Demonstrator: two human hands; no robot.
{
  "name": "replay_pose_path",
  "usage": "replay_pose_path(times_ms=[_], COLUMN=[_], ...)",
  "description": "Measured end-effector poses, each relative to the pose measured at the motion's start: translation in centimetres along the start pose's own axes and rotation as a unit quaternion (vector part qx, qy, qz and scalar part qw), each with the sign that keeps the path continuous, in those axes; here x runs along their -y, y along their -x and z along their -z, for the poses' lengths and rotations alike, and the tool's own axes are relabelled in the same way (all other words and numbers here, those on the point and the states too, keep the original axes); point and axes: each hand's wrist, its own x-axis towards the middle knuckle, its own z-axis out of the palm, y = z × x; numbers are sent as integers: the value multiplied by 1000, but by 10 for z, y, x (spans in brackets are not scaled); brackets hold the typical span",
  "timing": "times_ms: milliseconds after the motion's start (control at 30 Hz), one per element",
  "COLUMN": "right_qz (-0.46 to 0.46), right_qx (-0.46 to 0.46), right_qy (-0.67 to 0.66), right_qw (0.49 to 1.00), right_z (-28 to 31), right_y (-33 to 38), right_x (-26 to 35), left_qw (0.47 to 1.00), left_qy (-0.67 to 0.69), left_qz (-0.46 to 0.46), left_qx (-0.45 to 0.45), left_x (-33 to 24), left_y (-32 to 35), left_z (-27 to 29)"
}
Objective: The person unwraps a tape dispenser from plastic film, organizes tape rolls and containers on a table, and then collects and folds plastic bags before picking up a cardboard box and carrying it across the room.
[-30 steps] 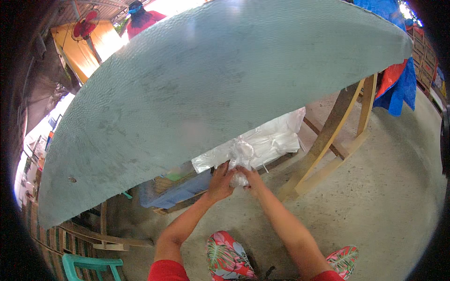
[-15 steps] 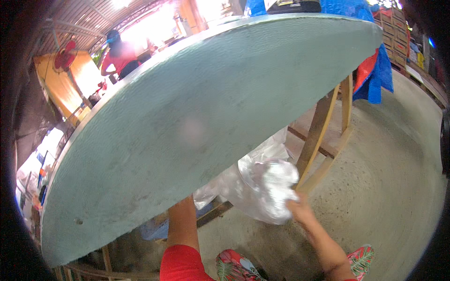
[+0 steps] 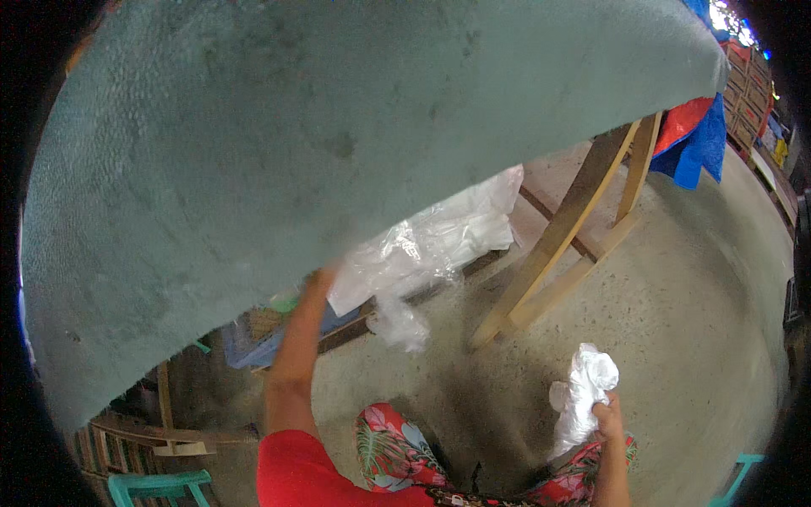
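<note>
Head: right hand (image 3: 609, 417) grips crumpled, shiny plastic (image 3: 583, 397); tabletop (image 3: 253, 160) dimpled.

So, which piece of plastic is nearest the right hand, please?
The crumpled, shiny bundle gripped in the right hand; the other plastic lies farther left, partly hidden by the tabletop.

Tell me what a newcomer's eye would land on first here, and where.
The big grey-green tabletop strikes first, filling the upper part of the view. Next comes the shiny plastic bundle gripped in the right hand, at lower right. Near the middle, a pale plastic pile shows below the tabletop's near edge, while the left arm reaches under that edge, its hand hidden.
</note>
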Motion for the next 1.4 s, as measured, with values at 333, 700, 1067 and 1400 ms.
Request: replay_pose_path(times_ms=[333, 700, 1067, 1400], right_qz=[-46, 8, 234, 36], right_qx=[174, 27, 78, 136], right_qy=[227, 582, 378, -92], right_qw=[957, 813, 892, 986], right_z=[-11, -33, -105, -26], right_y=[-17, -17, -8, -29], right_x=[-4, -24, 16, -1], left_qw=[857, 812, 684, 835], left_qy=[-151, 281, 490, 352], left_qz=[-326, -97, -52, 420], left_qx=[370, 503, 538, 43], left_x=[-98, -172, -214, -11], left_y=[117, 108, 51, 58], left_z=[-13, 46, 95, -11])
